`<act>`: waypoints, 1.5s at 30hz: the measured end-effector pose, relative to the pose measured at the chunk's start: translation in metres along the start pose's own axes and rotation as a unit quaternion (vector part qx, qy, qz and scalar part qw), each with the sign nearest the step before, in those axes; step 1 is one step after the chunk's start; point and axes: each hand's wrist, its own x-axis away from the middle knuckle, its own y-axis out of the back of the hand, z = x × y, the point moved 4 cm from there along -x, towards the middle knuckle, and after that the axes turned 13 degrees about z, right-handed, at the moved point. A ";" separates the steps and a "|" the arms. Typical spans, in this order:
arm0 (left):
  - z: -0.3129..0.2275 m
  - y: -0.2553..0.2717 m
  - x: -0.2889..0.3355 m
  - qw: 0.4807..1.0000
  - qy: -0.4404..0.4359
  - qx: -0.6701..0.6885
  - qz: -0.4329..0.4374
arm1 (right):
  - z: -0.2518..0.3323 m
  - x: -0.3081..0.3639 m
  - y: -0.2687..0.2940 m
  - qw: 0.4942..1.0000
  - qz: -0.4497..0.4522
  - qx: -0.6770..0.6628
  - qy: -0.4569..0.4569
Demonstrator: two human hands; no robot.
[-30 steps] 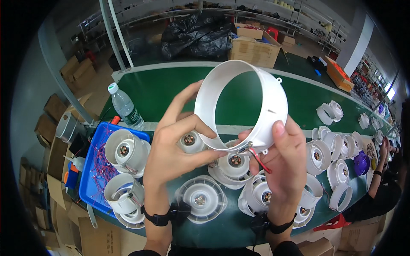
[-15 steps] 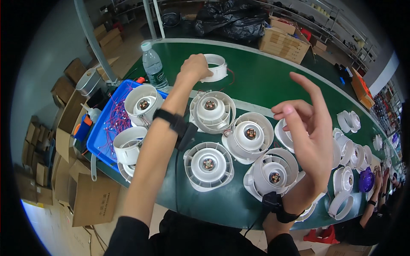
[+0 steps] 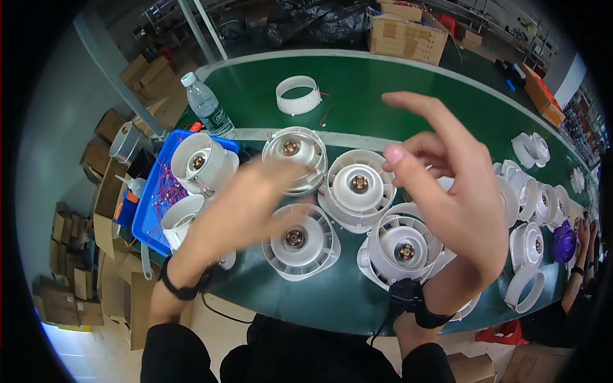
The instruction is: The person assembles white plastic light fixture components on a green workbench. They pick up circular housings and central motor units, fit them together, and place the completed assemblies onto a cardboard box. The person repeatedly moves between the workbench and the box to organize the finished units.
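My left hand (image 3: 246, 198), blurred by motion, passes over the white fan housings with thumb and fingers apart and nothing visible in it. Beneath its fingertips lie an upper housing (image 3: 287, 135) and a lower housing (image 3: 305, 255), each with a copper motor coil at its centre. My right hand (image 3: 456, 198) hovers empty on the right, index finger and thumb stretched out, the other fingers curled. It is nearest a housing (image 3: 385, 246) with a ring on top; another housing (image 3: 359, 203) sits just left of its thumb. A white ring (image 3: 301, 106) with red wire stands alone farther back.
At the left, a blue tray (image 3: 148, 207) holds red and purple wires, with white housings at its right side. A water bottle (image 3: 208, 107) stands behind it. More housings (image 3: 527, 246) and a purple part (image 3: 564, 241) line the right, near another person's hands (image 3: 584, 239).
My left hand has let go of the white ring and drawn back toward me over the housings. The ring stays on the far part of the table. My right hand remains raised.
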 end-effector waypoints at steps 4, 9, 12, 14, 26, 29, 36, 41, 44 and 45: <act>-0.009 -0.076 0.043 0.972 0.093 -0.135 0.167 | 0.000 0.001 -0.003 1.000 0.011 -0.011 0.012; -0.006 -0.089 0.046 0.983 0.096 -0.105 0.113 | 0.008 0.006 0.001 0.999 0.028 0.016 0.023; -0.024 -0.068 0.057 0.986 0.092 -0.007 0.136 | 0.008 0.017 0.011 0.999 0.020 0.013 0.021; -0.055 -0.029 0.071 0.984 0.074 0.040 0.154 | 0.007 0.026 0.019 0.999 0.021 0.024 0.037; -0.066 0.164 -0.078 0.984 -0.077 -0.120 -0.104 | -0.012 0.058 0.060 0.992 0.041 0.123 -0.001; -0.042 0.155 -0.116 0.970 -0.117 -0.195 -0.085 | 0.001 0.052 0.043 0.996 0.074 0.041 0.038; 0.078 0.021 -0.258 0.973 0.139 -0.177 0.050 | 0.005 0.047 0.035 0.992 0.119 0.021 0.037; 0.111 -0.053 -0.298 0.974 0.145 -0.140 0.106 | -0.007 0.051 0.043 0.997 0.078 -0.008 -0.025; 0.119 -0.061 -0.305 0.990 0.088 -0.094 0.055 | -0.006 0.055 0.049 0.997 0.044 0.014 -0.056; 0.123 -0.057 -0.302 0.995 0.065 -0.072 0.031 | -0.008 0.055 0.048 0.997 0.040 0.011 -0.060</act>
